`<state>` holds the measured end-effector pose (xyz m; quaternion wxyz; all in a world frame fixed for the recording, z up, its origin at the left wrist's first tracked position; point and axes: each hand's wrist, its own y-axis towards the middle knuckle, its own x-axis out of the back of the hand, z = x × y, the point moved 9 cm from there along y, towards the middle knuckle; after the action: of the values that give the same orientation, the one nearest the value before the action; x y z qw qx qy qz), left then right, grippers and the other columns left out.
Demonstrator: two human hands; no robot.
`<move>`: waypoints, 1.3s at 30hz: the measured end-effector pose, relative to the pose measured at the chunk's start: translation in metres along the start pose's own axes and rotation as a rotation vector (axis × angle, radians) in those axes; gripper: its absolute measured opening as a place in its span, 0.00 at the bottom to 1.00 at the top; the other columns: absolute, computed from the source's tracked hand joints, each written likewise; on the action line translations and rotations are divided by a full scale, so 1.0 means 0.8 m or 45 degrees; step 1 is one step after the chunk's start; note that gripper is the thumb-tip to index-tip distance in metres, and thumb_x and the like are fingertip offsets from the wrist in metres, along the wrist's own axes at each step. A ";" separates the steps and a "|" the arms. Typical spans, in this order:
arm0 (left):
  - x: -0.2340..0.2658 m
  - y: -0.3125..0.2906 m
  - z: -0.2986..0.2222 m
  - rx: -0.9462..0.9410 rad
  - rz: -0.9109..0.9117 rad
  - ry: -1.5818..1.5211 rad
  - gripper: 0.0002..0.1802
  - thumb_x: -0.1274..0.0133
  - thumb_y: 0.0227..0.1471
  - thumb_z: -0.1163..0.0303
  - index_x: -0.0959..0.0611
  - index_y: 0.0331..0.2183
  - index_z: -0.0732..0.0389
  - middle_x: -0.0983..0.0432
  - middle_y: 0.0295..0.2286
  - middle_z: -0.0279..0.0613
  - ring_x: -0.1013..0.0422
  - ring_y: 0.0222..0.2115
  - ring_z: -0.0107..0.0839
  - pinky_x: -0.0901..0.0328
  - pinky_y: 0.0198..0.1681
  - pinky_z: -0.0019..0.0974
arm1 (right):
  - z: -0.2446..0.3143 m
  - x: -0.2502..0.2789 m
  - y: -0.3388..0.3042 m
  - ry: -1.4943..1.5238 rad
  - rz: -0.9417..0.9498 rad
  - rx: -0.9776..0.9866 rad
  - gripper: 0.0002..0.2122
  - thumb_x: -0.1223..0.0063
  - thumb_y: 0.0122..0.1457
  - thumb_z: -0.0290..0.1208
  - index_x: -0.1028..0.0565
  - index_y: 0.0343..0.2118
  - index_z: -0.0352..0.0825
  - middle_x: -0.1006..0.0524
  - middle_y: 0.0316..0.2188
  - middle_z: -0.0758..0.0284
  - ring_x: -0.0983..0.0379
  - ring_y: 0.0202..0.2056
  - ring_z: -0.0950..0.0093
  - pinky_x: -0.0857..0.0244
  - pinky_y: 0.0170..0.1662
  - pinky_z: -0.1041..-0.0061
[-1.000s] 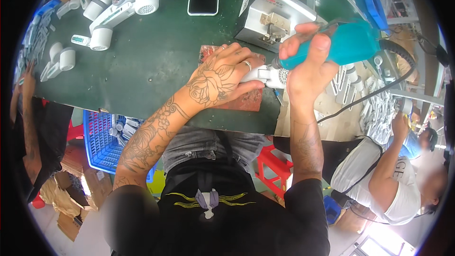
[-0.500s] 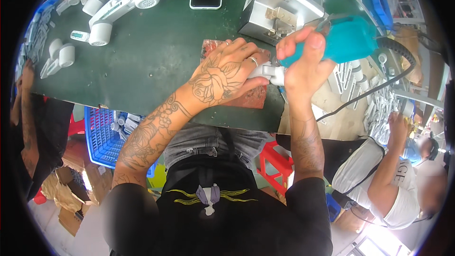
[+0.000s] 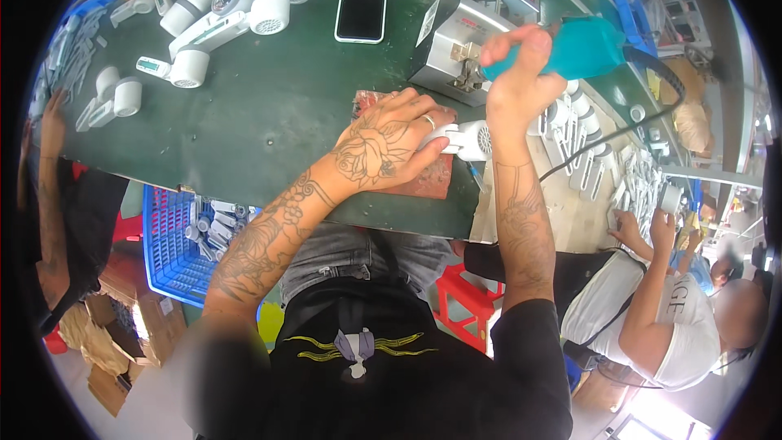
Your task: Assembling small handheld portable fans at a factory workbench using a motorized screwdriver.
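The white grille-headed device (image 3: 470, 142), clamped over the red pad (image 3: 430, 181) by the fingers of the left hand (image 3: 384, 143), should feel light, rigid and slippery (best gripped behind its head), while the right hand (image 3: 521, 85) closes round the teal corded power tool (image 3: 585, 49)

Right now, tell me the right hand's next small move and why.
Probably ease the teal tool in the right hand toward the metal fitting on the silver machine: they appear close together, while the left hand holds the white device at the red pad.
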<state>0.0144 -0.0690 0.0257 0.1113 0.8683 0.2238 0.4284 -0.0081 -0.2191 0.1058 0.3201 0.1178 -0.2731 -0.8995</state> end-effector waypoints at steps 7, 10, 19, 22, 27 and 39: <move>0.001 -0.004 0.010 -0.003 -0.072 0.025 0.21 0.48 0.59 0.59 0.19 0.51 0.58 0.23 0.43 0.46 0.28 0.46 0.47 0.35 0.55 0.48 | 0.017 -0.004 -0.026 -0.093 0.047 -0.254 0.22 0.54 0.71 0.47 0.26 0.37 0.26 0.30 0.19 0.65 0.31 0.21 0.73 0.36 0.27 0.74; 0.005 0.005 0.001 -0.010 -0.030 -0.007 0.21 0.46 0.59 0.59 0.19 0.51 0.59 0.24 0.42 0.45 0.28 0.46 0.46 0.35 0.55 0.47 | 0.031 0.028 -0.051 0.070 -0.020 -0.287 0.27 0.53 0.69 0.53 0.26 0.41 0.24 0.31 0.18 0.64 0.32 0.20 0.72 0.36 0.27 0.72; -0.001 0.004 0.001 0.036 0.033 -0.066 0.21 0.45 0.59 0.61 0.19 0.50 0.60 0.24 0.42 0.43 0.29 0.46 0.44 0.35 0.56 0.46 | 0.021 0.045 -0.080 0.134 -0.030 -0.316 0.31 0.46 0.64 0.57 0.28 0.41 0.23 0.31 0.18 0.63 0.32 0.21 0.69 0.34 0.28 0.68; -0.004 0.004 0.002 0.021 0.020 -0.054 0.21 0.45 0.59 0.60 0.19 0.50 0.60 0.24 0.42 0.42 0.29 0.46 0.44 0.34 0.55 0.46 | 0.013 0.047 -0.086 0.158 -0.051 -0.363 0.30 0.47 0.65 0.56 0.28 0.40 0.23 0.30 0.19 0.62 0.32 0.21 0.69 0.34 0.28 0.68; -0.005 0.011 -0.001 0.022 0.030 -0.014 0.20 0.44 0.58 0.61 0.18 0.50 0.60 0.24 0.43 0.41 0.29 0.46 0.44 0.33 0.54 0.46 | 0.010 0.045 -0.087 0.155 0.012 -0.268 0.26 0.49 0.66 0.55 0.32 0.34 0.29 0.31 0.19 0.61 0.33 0.20 0.69 0.35 0.28 0.68; 0.014 -0.014 -0.053 -0.416 -0.072 0.157 0.20 0.35 0.43 0.59 0.15 0.40 0.55 0.22 0.44 0.34 0.28 0.46 0.38 0.34 0.49 0.49 | 0.008 0.075 -0.130 0.608 0.082 -0.557 0.30 0.47 0.62 0.54 0.31 0.53 0.30 0.26 0.27 0.60 0.30 0.29 0.68 0.34 0.36 0.67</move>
<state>-0.0163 -0.0540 0.0550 0.2490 0.8042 0.1820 0.5081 -0.1097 -0.1879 0.0499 0.4210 0.2452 0.0058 -0.8733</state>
